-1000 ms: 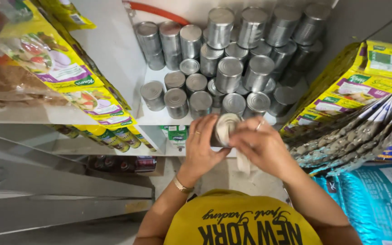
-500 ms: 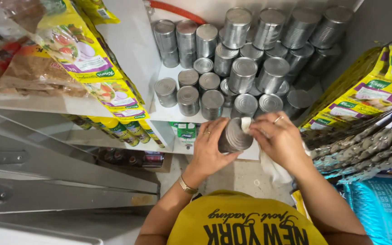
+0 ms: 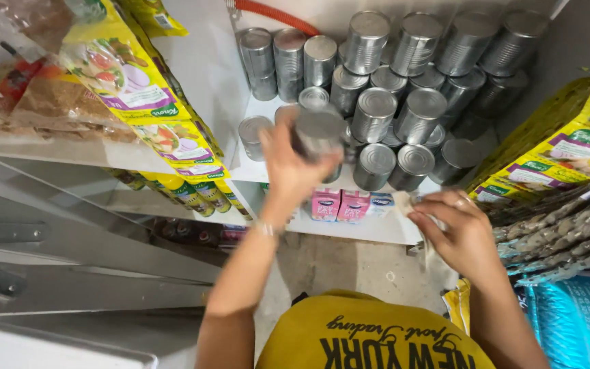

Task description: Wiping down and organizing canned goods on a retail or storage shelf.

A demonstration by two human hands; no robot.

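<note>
Yellow cloth fills the bottom of the view: the person's shirt [image 3: 370, 338], seen from above. Just beyond it, the right hand [image 3: 460, 229] is curled around a crumpled pale cloth or paper [image 3: 404, 202], fingers closed on it and held low, beside the shelf edge [image 3: 349, 229]. The grip looks like a wiping hold, though the wad is partly hidden.

Further out, the left hand [image 3: 293, 164] is raised with its fingers wrapped round an unlabelled metal can [image 3: 319, 133]. The can is blurred, held upright in the air in front of the stacked cans [image 3: 404, 75], touching none of them that I can tell. It sits at the height of the lower rows, near a gap at the front.

Below the shelf edge stand small pink cartons [image 3: 339, 203]. The white shelf carries the cans in tiers, larger ones at the back. Yellow packets [image 3: 151, 102] hang at left; more packets [image 3: 568, 150] at right.
</note>
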